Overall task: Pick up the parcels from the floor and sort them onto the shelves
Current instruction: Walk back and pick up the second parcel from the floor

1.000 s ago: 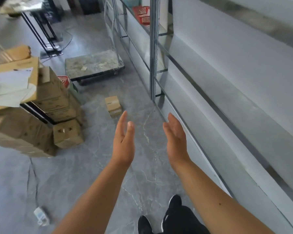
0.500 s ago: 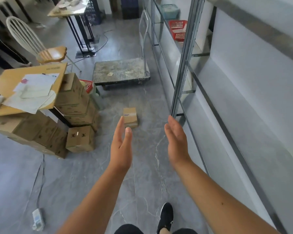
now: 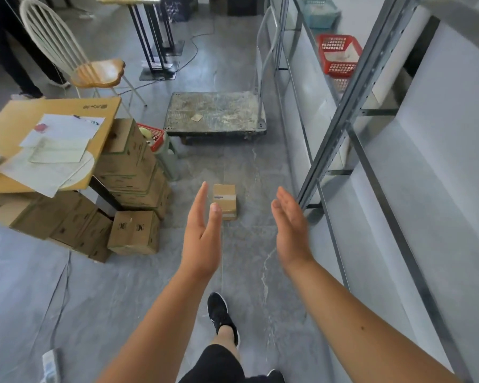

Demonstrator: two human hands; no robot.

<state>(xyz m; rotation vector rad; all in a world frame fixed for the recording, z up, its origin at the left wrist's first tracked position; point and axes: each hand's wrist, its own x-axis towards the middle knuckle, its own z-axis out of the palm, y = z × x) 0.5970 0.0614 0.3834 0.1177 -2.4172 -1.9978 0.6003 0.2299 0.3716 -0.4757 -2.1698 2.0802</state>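
Observation:
A small brown cardboard parcel [image 3: 225, 200] with a white label lies alone on the grey floor ahead of me. My left hand [image 3: 202, 236] is stretched out flat, palm inward, its fingertips overlapping the parcel's left edge in the view. My right hand [image 3: 289, 225] is held out the same way, to the right of the parcel. Both hands are empty and well above the floor. The metal shelving [image 3: 340, 106] runs along the right side, its near shelves bare.
A stack of cardboard boxes [image 3: 127, 172] and a board with papers [image 3: 53, 139] stand at the left. A flat trolley [image 3: 216, 113] sits beyond the parcel. A chair [image 3: 94, 70], red baskets [image 3: 339, 55], a power strip [image 3: 50, 366] and its floor cable are also here.
I have walked forward and the view has tilted up; the parcel is nearer and now sits between my outstretched hands. The hands keep the same flat pose.

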